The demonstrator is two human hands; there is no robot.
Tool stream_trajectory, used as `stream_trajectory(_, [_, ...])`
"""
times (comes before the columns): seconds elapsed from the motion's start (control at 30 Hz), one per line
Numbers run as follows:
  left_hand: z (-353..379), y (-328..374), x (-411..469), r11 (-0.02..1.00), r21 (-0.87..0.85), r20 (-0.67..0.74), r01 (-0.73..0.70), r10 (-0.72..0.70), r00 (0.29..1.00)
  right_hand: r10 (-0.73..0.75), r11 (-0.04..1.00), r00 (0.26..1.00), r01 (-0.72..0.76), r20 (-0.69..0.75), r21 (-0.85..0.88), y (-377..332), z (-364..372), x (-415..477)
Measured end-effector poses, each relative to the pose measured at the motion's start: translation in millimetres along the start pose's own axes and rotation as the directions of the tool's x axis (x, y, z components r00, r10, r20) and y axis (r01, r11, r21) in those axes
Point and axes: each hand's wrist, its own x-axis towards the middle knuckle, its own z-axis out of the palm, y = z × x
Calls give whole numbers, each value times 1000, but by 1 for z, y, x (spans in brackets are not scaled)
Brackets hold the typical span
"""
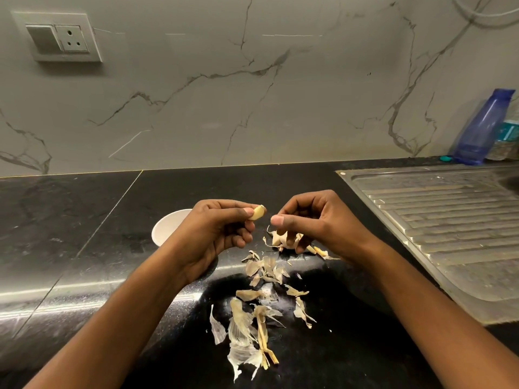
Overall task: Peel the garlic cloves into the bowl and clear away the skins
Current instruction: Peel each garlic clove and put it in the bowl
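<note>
Head view looks down on 2 hands above a black counter (84, 248). The left hand (219, 228) pinches a peeled garlic clove (257, 213) between thumb and fingertips, raised just right of the white bowl (168, 226), which the hand partly hides. The right hand (317, 220) curls its lower fingers round an unpeeled garlic cluster (285, 240), thumb close to forefinger. Papery skins (250, 318) lie scattered on the counter below both hands. A steel drainboard (435, 220) sits to the right.

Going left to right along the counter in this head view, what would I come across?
bowl → left hand pinching a clove → right hand holding garlic → drainboard
</note>
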Motion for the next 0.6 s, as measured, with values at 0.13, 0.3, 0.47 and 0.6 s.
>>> stream_trajectory(0.13, [2, -4, 1, 989, 135, 22, -57, 55, 998, -58, 998, 997, 59, -47, 7, 3, 6, 0])
stream_trajectory(0.3, [1, -4, -1, 978, 191, 16, -81, 79, 997, -91, 995, 995, 89, -42, -34, 6, 7, 1])
stream_trajectory(0.47, [4, -7, -1, 989, 121, 3, -80, 81, 997, -142, 988, 988, 138, -66, -67, 7, 8, 1])
stream_trajectory(0.6, [7, -9, -1, 995, 57, 0, -83, 83, 997, -122, 992, 988, 124, -95, 21, 8, 9, 2])
